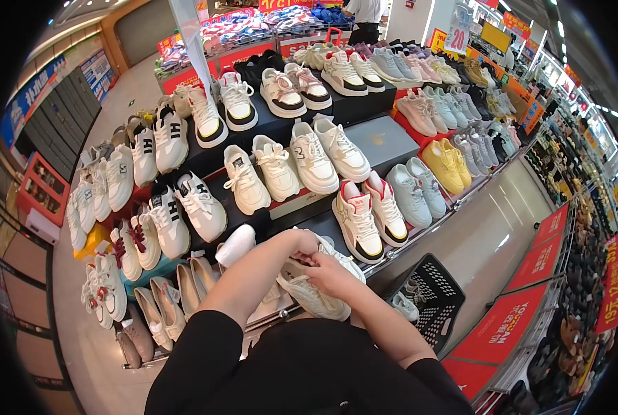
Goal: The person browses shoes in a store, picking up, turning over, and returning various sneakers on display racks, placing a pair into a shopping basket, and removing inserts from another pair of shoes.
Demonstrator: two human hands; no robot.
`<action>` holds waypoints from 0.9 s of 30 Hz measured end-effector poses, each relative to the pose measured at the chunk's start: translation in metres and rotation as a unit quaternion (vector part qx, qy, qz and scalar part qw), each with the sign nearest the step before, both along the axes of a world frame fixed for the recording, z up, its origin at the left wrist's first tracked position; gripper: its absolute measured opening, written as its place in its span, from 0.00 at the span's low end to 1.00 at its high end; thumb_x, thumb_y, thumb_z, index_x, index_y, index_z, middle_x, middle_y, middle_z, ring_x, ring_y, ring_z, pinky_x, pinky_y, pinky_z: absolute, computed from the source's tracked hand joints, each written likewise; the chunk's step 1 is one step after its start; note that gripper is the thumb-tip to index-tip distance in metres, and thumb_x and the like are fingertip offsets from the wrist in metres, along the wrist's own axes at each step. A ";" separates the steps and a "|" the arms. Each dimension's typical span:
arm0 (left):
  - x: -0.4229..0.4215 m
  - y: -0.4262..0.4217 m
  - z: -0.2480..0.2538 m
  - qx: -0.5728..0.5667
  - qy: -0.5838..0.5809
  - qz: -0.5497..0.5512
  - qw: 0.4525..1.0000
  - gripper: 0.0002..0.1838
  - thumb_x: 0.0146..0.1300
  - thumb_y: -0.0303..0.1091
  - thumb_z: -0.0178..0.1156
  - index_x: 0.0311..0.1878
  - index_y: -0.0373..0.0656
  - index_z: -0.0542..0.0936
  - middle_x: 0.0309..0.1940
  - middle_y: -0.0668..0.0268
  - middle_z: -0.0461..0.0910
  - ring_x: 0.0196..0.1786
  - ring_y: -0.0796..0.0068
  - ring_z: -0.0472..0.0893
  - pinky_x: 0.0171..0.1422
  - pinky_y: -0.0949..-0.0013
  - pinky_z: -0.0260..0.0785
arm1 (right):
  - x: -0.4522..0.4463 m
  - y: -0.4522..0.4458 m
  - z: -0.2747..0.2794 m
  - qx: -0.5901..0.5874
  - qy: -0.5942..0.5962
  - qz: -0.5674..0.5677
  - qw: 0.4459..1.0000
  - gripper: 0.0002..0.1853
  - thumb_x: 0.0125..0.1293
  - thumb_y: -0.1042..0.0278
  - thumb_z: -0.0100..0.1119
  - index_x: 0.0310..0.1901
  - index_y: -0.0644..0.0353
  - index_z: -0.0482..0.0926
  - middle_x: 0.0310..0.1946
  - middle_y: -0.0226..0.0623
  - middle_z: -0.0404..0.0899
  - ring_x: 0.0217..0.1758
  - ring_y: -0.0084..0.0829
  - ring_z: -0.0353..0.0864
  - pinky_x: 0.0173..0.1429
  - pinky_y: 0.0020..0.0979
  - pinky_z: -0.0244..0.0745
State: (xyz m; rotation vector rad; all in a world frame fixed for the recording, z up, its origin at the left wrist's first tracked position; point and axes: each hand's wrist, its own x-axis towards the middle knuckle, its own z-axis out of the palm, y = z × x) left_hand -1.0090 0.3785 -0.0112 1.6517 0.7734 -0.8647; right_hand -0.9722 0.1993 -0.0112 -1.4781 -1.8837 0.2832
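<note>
My left hand [305, 243] and my right hand [325, 271] meet in front of my chest, fingers bent and close together. Beneath them is an off-white sneaker [314, 299], its toe pointing down and right. My right hand grips its upper part. A second white sneaker [350, 268] lies just behind, partly covered by my hands. The fingers of my left hand are closed near the shoe's opening; what they pinch is too small to make out. Beside my left forearm sits a smooth white rounded item [236, 245], its kind unclear.
A tiered display holds rows of sneakers, among them white sneakers [311, 158] and yellow sneakers [447, 166]. Flat shoes [165, 311] stand lower left. To my right is a black perforated basket [441, 294] with light sneakers [406, 306] inside. Red sign panels [506, 328] border the aisle.
</note>
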 end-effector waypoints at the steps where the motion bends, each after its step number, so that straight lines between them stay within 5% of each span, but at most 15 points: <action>1: 0.001 -0.006 0.008 -0.010 0.015 0.013 1.000 0.09 0.59 0.19 0.60 0.41 0.42 0.79 0.25 0.71 0.77 0.21 0.82 0.73 0.21 0.78 0.62 | -0.001 -0.001 0.001 0.002 0.001 -0.001 1.000 0.14 0.50 0.71 0.71 0.39 0.59 0.79 0.40 0.49 0.74 0.45 0.51 0.76 0.48 0.45 0.73; 7: -0.006 0.009 -0.005 -0.177 0.024 0.024 0.984 0.12 0.59 0.21 0.60 0.45 0.46 0.75 0.23 0.75 0.74 0.20 0.85 0.68 0.19 0.79 0.56 | -0.003 -0.007 0.007 0.018 0.018 -0.008 1.000 0.13 0.51 0.71 0.69 0.38 0.61 0.77 0.40 0.50 0.74 0.44 0.51 0.76 0.47 0.46 0.73; 19: -0.011 -0.003 -0.002 -0.114 0.002 0.061 0.992 0.13 0.62 0.28 0.60 0.50 0.50 0.75 0.24 0.78 0.71 0.21 0.89 0.66 0.20 0.81 0.55 | -0.002 -0.009 0.004 0.071 0.040 -0.018 0.997 0.12 0.51 0.74 0.69 0.37 0.59 0.77 0.42 0.49 0.73 0.45 0.50 0.76 0.47 0.44 0.73; 27: -0.010 0.006 -0.009 -0.170 0.028 0.042 0.984 0.11 0.64 0.32 0.61 0.49 0.55 0.76 0.25 0.81 0.69 0.20 0.89 0.62 0.22 0.82 0.54 | -0.003 -0.013 -0.003 0.103 0.045 -0.035 0.993 0.14 0.52 0.74 0.70 0.41 0.56 0.80 0.52 0.49 0.71 0.51 0.50 0.75 0.52 0.43 0.74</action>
